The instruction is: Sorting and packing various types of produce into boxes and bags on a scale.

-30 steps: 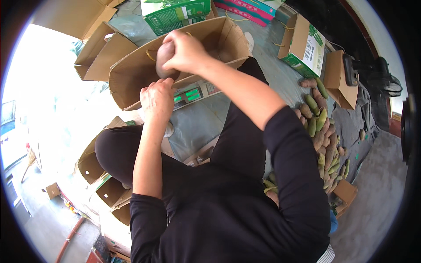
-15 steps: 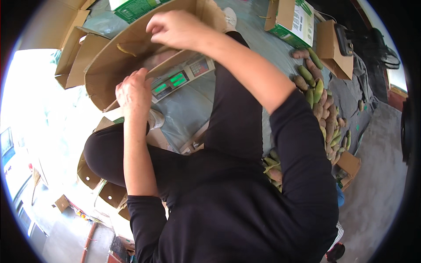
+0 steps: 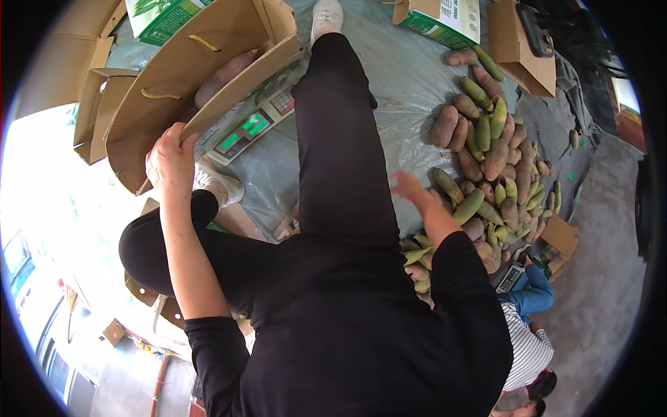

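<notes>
My left hand [image 3: 170, 161] grips the near rim of an open cardboard box [image 3: 149, 104] with yellow cord handles. Inside the box lies a reddish-brown sweet potato [image 3: 226, 75]. Under the box's near side shows a white weighing scale [image 3: 242, 133] with green lit displays. My right hand [image 3: 414, 190], blurred by motion, is over the plastic sheet beside my right leg, fingers apart and holding nothing. Just to its right spreads a heap of brown sweet potatoes [image 3: 496, 160] mixed with long green radish-like vegetables [image 3: 469, 206].
Green and white printed cartons stand at the far left [image 3: 163, 19] and far right [image 3: 445, 24]. A brown box [image 3: 531, 66] stands beyond the heap. Plastic sheeting [image 3: 389, 90] covers the floor. Another person in a striped top [image 3: 529, 347] is at the lower right, near a second scale [image 3: 511, 278].
My right hand has moved from above the box to beside the heap on the right. My left hand stays on the rim. The sweet potato in the box now shows clearly. The view has shifted.
</notes>
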Motion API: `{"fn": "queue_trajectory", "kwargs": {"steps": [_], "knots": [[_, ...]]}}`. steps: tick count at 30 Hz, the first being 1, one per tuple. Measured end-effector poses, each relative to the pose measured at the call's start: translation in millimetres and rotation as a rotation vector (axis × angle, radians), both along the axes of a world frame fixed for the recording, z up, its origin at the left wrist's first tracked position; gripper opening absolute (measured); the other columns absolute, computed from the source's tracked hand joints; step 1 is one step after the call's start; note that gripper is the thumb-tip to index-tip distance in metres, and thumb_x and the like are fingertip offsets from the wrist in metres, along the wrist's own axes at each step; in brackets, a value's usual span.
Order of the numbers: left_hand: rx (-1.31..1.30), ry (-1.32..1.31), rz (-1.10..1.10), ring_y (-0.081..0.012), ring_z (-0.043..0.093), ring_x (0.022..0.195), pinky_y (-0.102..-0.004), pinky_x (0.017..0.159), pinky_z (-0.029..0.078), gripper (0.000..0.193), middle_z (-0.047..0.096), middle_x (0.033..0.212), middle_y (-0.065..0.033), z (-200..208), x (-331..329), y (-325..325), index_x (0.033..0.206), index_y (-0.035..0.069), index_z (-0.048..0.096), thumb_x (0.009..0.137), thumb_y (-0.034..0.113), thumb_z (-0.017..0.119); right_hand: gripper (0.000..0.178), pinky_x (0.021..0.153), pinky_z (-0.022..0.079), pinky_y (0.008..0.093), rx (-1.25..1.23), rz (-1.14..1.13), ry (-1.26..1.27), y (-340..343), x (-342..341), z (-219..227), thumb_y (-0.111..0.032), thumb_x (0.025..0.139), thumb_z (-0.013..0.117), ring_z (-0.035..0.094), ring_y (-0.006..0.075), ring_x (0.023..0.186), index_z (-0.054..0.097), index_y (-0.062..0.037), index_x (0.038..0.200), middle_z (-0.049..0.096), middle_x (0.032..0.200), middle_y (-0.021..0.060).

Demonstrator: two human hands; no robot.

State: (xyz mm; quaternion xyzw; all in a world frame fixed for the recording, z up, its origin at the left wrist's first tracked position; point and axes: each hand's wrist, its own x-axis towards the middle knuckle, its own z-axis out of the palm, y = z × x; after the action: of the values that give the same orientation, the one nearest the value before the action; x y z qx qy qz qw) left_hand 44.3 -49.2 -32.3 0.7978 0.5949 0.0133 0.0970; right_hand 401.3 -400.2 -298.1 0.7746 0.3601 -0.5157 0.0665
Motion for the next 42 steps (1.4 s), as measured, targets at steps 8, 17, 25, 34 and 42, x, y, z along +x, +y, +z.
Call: {"fn": "queue_trajectory", "kwargs": {"steps": [8, 17, 25, 34, 42], "knots": [[-0.050, 0.013, 0.018, -0.0294, 0.061, 0.091, -0.0392, 0.080, 0.046, 0.023, 0.065, 0.094, -0.0099, 5, 19, 1, 0.099, 0.009, 0.062, 0.079, 0.021, 0.063, 0.055, 0.087, 0.047, 0.0389, 0.060, -0.129, 0.077, -104, -64, -35, -0.028, 0.067, 0.076, 0.059, 0.0303, 0.101, 0.056, -0.0051, 0.112, 0.062, 0.107, 0.0160], [-0.001, -0.037, 0.011, -0.0291, 0.061, 0.089, -0.0393, 0.079, 0.046, 0.019, 0.065, 0.090, -0.0102, 4, 13, 0, 0.094, 0.007, 0.063, 0.079, 0.018, 0.062, 0.057, 0.086, 0.047, 0.0375, 0.044, -0.526, 0.221, -154, -84, -52, -0.026, 0.065, 0.077, 0.059, 0.0283, 0.101, 0.056, -0.0040, 0.113, 0.062, 0.107, 0.0158], [0.035, -0.037, -0.018, -0.0255, 0.061, 0.088, -0.0394, 0.079, 0.044, 0.015, 0.065, 0.088, -0.0059, 6, 14, 1, 0.090, 0.010, 0.063, 0.077, 0.017, 0.064, 0.059, 0.085, 0.048, 0.0363, 0.047, -0.894, 0.316, -174, -61, -80, -0.025, 0.064, 0.078, 0.060, 0.0266, 0.100, 0.055, -0.0031, 0.114, 0.062, 0.108, 0.0156], [0.087, -0.036, -0.046, -0.0233, 0.061, 0.088, -0.0389, 0.079, 0.043, 0.012, 0.064, 0.086, -0.0038, 1, 4, -3, 0.089, 0.012, 0.064, 0.078, 0.017, 0.064, 0.071, 0.084, 0.047, 0.0352, 0.360, -0.638, 0.004, -48, -7, 51, -0.009, 0.054, 0.081, 0.057, 0.0254, 0.097, 0.052, 0.0011, 0.118, 0.059, 0.107, 0.0130], [0.147, -0.101, -0.080, -0.0227, 0.061, 0.085, -0.0383, 0.079, 0.042, 0.010, 0.063, 0.083, -0.0028, -4, 3, -5, 0.085, 0.013, 0.063, 0.075, 0.015, 0.066, 0.070, 0.098, 0.036, 0.0346, 1.026, -0.574, -0.177, 120, 40, 225, -0.003, 0.062, 0.076, 0.047, 0.0236, 0.114, 0.046, -0.0018, 0.125, 0.050, 0.122, 0.0107]]}}
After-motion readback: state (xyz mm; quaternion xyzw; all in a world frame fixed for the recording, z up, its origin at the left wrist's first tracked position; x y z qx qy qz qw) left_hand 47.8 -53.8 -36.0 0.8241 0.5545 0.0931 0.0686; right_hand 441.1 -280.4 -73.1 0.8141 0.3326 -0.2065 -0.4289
